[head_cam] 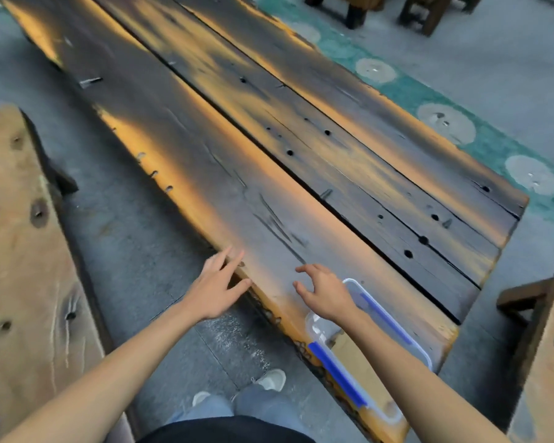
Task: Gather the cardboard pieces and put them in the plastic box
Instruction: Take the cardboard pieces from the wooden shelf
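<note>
A clear plastic box [397, 327] with blue clips lies on the near right end of a long dark wooden table [269, 161]. Brown cardboard [354, 356] shows through its inside, partly hidden by my right forearm. My right hand [325, 290] hovers just beyond the box's far end, fingers spread and curled, holding nothing. My left hand [216, 284] is at the table's near edge, fingers apart and stretched forward, empty. I see no loose cardboard pieces on the tabletop.
A wooden bench [23, 257] runs along the left, and another bench [547, 340] stands at the right. Grey concrete floor [131, 238] lies between the left bench and the table. Green matting and chair legs are at the far right.
</note>
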